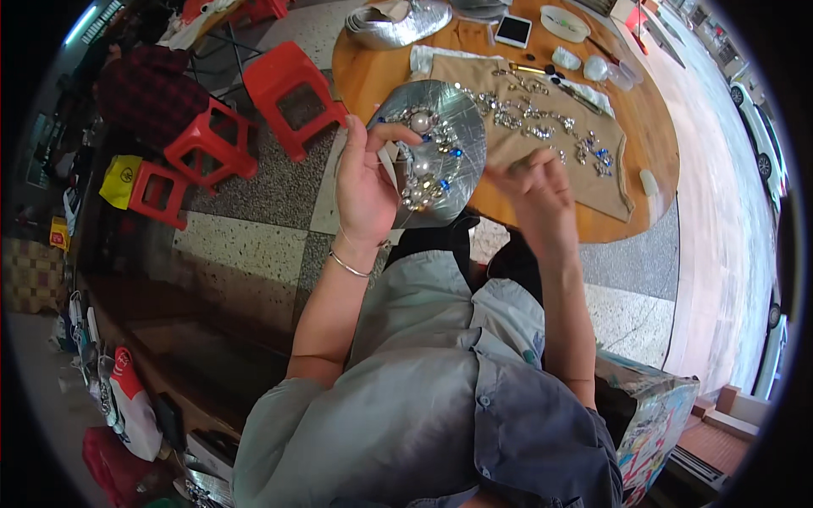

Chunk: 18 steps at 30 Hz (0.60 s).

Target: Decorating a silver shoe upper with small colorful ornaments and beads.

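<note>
My left hand [366, 190] grips a rounded silver sheet [468, 140] by its left side, thumb up, index finger bent over its face. Pearls, clear stones and blue gems [428, 188] cluster on the sheet. Just off its right edge is my right hand [542, 190], fingers pinched together; whatever is between them is too small or blurred to make out. Thin pale strands show beside my left palm. Beyond both hands, a tan cloth [605, 196] lies on the round wooden table [656, 157], with rows of loose clear and blue gems [529, 114] on it.
More silver sheets [402, 24], a white phone [513, 30], a shallow dish [565, 24] and small clear containers [595, 68] occupy the table's far side. Red stools [292, 89] stand at left, near a seated person in a checked shirt [157, 89]. A patterned box [656, 423] is at my right.
</note>
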Available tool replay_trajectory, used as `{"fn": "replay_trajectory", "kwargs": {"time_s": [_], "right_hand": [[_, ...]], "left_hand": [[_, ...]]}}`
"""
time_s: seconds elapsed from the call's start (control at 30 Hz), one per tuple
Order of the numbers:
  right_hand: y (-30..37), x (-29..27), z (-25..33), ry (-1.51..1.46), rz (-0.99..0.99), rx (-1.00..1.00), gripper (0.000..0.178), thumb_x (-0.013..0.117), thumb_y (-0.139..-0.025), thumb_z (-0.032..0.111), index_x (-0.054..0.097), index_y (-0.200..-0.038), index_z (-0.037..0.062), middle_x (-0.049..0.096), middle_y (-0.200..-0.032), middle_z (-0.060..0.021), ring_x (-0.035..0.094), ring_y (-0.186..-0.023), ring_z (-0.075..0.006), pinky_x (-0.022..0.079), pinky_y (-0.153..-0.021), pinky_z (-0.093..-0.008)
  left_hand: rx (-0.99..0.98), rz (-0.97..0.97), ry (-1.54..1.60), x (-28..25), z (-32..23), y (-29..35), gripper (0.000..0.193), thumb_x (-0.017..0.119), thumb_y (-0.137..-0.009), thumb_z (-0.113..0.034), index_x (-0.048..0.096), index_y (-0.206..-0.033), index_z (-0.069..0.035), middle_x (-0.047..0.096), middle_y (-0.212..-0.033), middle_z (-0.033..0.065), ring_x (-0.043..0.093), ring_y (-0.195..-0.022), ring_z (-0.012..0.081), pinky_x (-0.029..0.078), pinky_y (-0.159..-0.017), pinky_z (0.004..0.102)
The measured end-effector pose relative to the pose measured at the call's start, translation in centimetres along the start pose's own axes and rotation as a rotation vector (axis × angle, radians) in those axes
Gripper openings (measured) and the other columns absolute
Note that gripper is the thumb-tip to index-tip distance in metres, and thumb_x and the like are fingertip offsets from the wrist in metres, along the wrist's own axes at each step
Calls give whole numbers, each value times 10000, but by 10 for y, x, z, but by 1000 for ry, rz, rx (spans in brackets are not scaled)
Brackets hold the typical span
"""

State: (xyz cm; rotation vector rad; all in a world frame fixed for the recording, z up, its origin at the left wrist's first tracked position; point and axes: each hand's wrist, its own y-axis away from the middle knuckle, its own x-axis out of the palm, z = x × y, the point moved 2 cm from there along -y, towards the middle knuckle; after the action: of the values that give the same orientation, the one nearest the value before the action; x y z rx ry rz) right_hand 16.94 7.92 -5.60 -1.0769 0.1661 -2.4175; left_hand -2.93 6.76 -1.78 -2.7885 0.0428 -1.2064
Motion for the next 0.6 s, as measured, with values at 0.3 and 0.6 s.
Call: {"fn": "replay_trajectory", "kwargs": {"time_s": [0.3,0.6], "right_hand": [[-1,-78,59,-190,-217,-385,54,471,-873,40,434,-836,51,446,-733,-8,408,-601,-51,430,-638,-190],[52,-140,140,-112,-341,-673,123,398,-907,22,379,-790,-12,398,-700,-65,321,-536,-108,338,-508,-212]], "left_hand": [[-19,-74,-181,-40,37,-18,132,605,-818,-123,599,-884,-9,595,-883,49,567,-739,98,471,-687,234],[-110,-138,-269,-58,38,-14,195,662,-725,19,613,-912,-4,591,-895,44,570,-773,98,482,-670,216]]}}
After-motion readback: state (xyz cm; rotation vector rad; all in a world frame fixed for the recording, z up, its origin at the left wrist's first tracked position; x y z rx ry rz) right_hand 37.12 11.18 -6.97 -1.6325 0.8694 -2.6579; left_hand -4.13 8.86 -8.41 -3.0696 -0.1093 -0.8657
